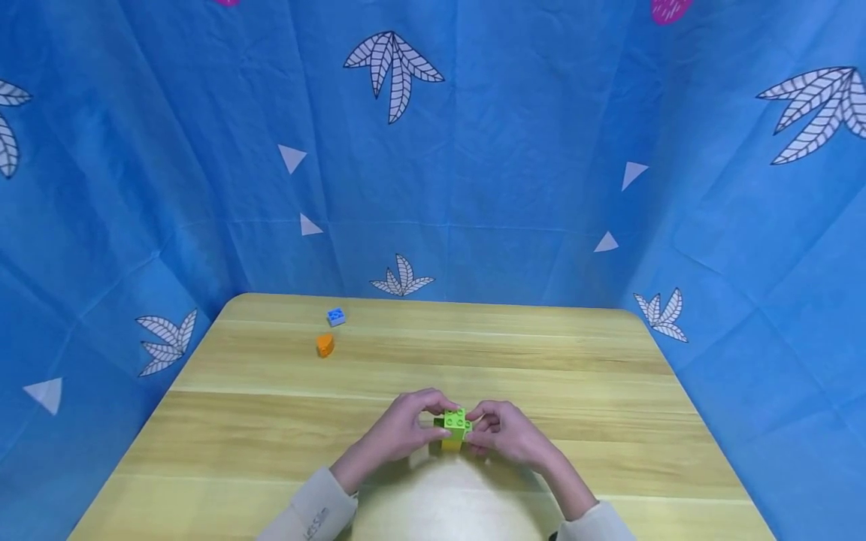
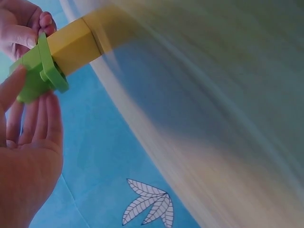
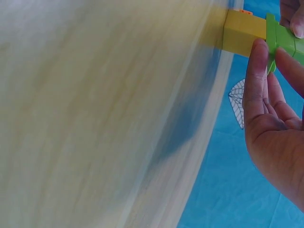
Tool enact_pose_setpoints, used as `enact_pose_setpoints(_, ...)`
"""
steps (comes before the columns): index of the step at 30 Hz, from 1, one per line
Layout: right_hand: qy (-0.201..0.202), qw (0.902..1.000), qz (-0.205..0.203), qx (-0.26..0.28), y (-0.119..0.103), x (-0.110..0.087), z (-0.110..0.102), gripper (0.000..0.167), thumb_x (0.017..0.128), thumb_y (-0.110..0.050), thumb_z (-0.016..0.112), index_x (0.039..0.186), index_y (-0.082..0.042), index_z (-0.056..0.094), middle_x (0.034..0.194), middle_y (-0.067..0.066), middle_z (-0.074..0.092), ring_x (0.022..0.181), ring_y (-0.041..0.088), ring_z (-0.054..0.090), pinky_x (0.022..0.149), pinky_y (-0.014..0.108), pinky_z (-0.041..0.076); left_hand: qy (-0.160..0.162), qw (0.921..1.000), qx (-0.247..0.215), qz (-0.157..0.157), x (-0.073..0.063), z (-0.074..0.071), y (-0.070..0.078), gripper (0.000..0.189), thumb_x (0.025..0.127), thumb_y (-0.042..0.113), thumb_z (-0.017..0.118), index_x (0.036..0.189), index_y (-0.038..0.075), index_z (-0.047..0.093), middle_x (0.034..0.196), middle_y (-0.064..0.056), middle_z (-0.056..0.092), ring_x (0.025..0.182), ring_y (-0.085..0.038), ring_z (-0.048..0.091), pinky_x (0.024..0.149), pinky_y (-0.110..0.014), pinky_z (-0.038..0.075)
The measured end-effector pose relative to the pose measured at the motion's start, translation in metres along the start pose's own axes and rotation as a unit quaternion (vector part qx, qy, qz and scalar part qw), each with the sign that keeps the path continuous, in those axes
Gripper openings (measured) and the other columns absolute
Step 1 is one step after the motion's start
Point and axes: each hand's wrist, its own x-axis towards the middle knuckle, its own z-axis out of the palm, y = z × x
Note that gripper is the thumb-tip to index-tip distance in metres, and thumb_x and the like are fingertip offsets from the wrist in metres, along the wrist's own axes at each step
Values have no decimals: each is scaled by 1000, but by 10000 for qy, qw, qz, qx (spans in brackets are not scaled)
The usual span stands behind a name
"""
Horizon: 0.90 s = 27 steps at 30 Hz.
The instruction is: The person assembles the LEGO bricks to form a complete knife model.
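A small stack of toy building blocks stands on the table near its front. Its lower part is a yellow block point(image 1: 451, 445). A green brick point(image 1: 455, 421) with round studs tops it, above a wider green piece point(image 2: 52, 66) that juts past the yellow. From the left, my left hand point(image 1: 406, 427) pinches the green brick between thumb and fingers. Opposite it, my right hand point(image 1: 512, 436) grips the jutting end of the wider green piece, thumb and index finger on its edges. The right wrist view has the yellow block's side point(image 3: 242, 33) in plain sight.
Towards the back left of the wooden table point(image 1: 541, 346) lie a blue studded brick point(image 1: 336, 317) and, nearer, a small orange piece point(image 1: 325, 346). A blue patterned cloth point(image 1: 473, 150) hangs behind the table and along both sides.
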Motion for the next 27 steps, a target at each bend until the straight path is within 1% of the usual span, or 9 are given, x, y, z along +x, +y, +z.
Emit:
enact_pose_setpoints(6,-5,10000,7,19,-1,1,1,36,93,-11,75,123,5,63,92,13,74,80,28,73,70,34,62,-49,9999,-10,-96,0,-1,0,37,86,16,83,120,25,72,118,11,73,107,-12,67,99,-40,57)
enact_pose_setpoints(14,-14,10000,-49,-14,-1,-1,1,36,94,-11,74,123,6,62,93,15,75,79,27,73,70,33,61,-90,9997,26,-235,0,-1,2,38,86,16,83,121,27,72,120,14,72,109,-9,67,102,-37,56)
enact_pose_setpoints(21,1,9999,-15,105,-2,-1,1,35,93,-9,74,122,7,62,92,16,74,80,30,73,71,37,62,-121,9997,70,-177,-1,0,2,38,88,18,82,122,27,70,122,12,71,112,-11,67,103,-39,56)
enact_pose_setpoints(27,-8,9999,-72,149,-3,-2,1,36,93,-9,74,123,8,62,92,18,74,79,30,73,71,38,63,-137,9998,103,-118,-1,0,3,38,88,17,82,123,26,70,122,12,71,112,-11,67,103,-36,56)
